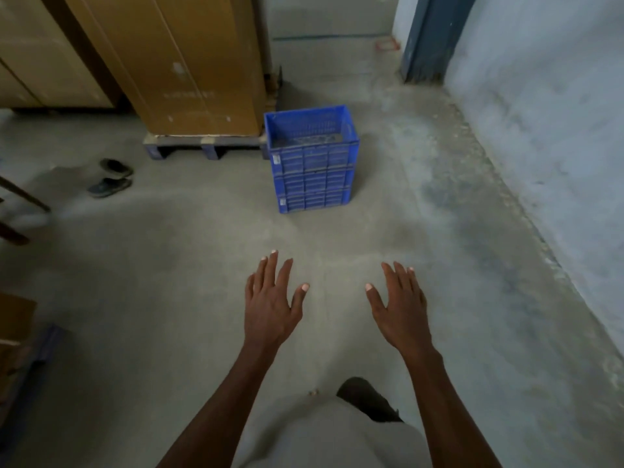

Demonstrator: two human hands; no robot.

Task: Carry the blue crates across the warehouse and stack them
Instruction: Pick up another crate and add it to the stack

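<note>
Both hands out front, palms down, fingers straight and spread, holding nothing: left hand (270, 309) and right hand (398, 309) side by side w/ a gap between, hovering over bare concrete floor (169, 282). Forearms bare, reaching in from bottom edge.

Blue crates (312, 160) ahead, well apart from hands: stack of three (going by the seams on the front face), nested upright, top one open w/ grey dust or debris on its bottom. Stack on the floor, just beside the right end of a pallet (202, 145).

Big cardboard box (189, 62) on that pallet, tall, tan, running up out of shot. More tan panels further left.

Pair of dark sandals (111, 177) on floor at left, near pallet's left end. Brown wooden legs poking in at left edge (of what, can't tell).

Pale blue wall (547, 130) along right side, scuffed near floor; dark blue door frame (429, 38) at top right.

Dark shoe (364, 396) near bottom, below right hand.
</note>
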